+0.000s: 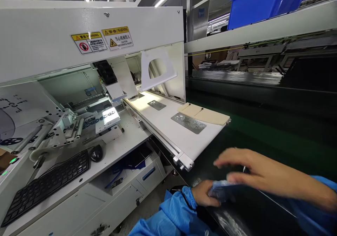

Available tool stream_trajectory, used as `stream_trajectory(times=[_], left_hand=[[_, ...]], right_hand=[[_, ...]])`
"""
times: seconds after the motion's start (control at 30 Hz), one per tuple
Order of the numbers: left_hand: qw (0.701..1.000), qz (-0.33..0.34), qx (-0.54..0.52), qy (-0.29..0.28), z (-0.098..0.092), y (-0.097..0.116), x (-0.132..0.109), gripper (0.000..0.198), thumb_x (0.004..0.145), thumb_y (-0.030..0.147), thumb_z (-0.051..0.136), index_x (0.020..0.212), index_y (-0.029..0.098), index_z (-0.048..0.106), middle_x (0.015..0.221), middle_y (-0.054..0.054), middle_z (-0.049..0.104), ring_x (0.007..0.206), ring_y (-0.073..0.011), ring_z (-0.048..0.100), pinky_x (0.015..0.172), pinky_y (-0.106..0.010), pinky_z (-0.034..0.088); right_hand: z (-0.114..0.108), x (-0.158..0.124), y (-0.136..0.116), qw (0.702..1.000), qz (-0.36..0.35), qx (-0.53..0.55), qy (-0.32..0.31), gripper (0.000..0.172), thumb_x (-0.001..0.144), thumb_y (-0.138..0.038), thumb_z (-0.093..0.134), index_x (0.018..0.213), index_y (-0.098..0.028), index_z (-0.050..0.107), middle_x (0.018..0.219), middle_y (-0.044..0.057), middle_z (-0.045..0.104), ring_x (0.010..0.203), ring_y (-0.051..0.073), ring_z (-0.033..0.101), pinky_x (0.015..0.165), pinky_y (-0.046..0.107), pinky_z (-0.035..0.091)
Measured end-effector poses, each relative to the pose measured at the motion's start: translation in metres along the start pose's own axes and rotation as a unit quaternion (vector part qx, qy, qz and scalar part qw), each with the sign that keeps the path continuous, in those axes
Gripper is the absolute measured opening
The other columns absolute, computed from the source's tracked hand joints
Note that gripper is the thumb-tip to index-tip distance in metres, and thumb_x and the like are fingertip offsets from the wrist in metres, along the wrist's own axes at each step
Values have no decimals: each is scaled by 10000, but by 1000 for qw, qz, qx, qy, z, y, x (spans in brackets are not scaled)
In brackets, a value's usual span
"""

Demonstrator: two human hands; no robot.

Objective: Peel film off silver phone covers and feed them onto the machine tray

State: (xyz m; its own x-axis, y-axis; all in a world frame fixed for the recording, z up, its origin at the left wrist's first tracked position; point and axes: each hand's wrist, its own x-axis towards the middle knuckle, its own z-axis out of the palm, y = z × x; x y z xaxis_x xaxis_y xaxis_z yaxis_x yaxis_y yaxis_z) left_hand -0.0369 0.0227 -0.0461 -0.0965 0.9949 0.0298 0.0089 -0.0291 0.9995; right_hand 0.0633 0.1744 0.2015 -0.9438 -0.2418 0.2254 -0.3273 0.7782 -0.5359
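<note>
1. The bundle (220, 191) is grasped by the left hand (204, 194), above the dark belt (265, 123).
2. The right hand (256, 169) is extended unclenched beside it; contact cannot be told.
3. A bluish, blurred surface is presented.

Bundle (220, 190) — bluish and partly see-through, with a shiny surface; its right-hand part is blurred. Location: near right in the scene, over the dark surface (250, 211). The left hand (204, 193) grips its left end; the right hand (249, 167) is at its far right edge — contact cannot be determined.
</note>
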Motion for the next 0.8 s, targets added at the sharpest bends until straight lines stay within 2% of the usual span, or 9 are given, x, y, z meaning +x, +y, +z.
stream_trajectory(times=[0.07,0.1,0.2,0.27,0.37,0.5,0.63,0.8], left_hand=[[1000,-13,-19,-5,-1,4,1,594,601,476,835,1068,128,716,1000,-129,701,1038,-328,656,976,-452,506],[999,-23,-30,-14,-2,7,2,609,590,481,849,1066,125,716,1009,-130,704,1052,-329,655,988,-449,502],[997,-55,-47,-42,-3,21,1,635,586,479,871,1083,117,708,1025,-120,712,1088,-320,647,1027,-446,483],[997,-59,-25,-42,-3,35,0,628,583,447,883,1087,118,703,1039,-108,714,1125,-310,633,1062,-441,462],[998,-14,38,-50,-3,55,-3,671,582,388,881,1159,116,671,1113,-103,699,1190,-299,596,1110,-437,425],[995,39,65,-59,-2,67,-4,740,662,384,821,1295,82,588,1249,-150,651,1201,-293,593,1139,-468,395],[997,39,48,-42,2,64,-3,753,700,380,812,1349,101,551,1298,-153,635,1240,-294,581,1158,-472,377],[998,51,41,-25,5,65,0,744,696,378,822,1332,93,563,1282,-159,638,1227,-322,579,1133,-500,390]], right_hand=[[2,-25,-7,999,-21,20,-22,290,1001,-468,531,1010,-266,739,931,40,730,814,213,700,675,311,593],[6,-34,-8,999,-32,14,-4,277,1022,-403,500,969,-253,727,889,37,721,769,198,692,643,298,581],[20,-45,-10,989,-84,-56,104,253,1036,-243,449,906,-220,664,820,26,690,695,167,659,576,272,536],[26,-47,-13,966,-124,-141,176,195,1014,-148,461,937,-202,632,825,31,676,696,166,645,572,273,521],[33,-50,-21,922,-153,-249,253,179,972,-37,473,977,-167,596,878,73,673,784,195,647,683,310,548],[42,-57,-26,901,-158,-301,271,184,941,3,497,1016,-139,586,913,109,684,860,237,649,762,368,565],[48,-60,-24,889,-154,-322,287,180,925,-6,536,1022,-142,604,924,116,700,872,255,667,774,406,564],[42,-60,-27,883,-153,-329,299,193,915,-11,565,1011,-166,630,954,99,728,917,253,694,878,450,538]])
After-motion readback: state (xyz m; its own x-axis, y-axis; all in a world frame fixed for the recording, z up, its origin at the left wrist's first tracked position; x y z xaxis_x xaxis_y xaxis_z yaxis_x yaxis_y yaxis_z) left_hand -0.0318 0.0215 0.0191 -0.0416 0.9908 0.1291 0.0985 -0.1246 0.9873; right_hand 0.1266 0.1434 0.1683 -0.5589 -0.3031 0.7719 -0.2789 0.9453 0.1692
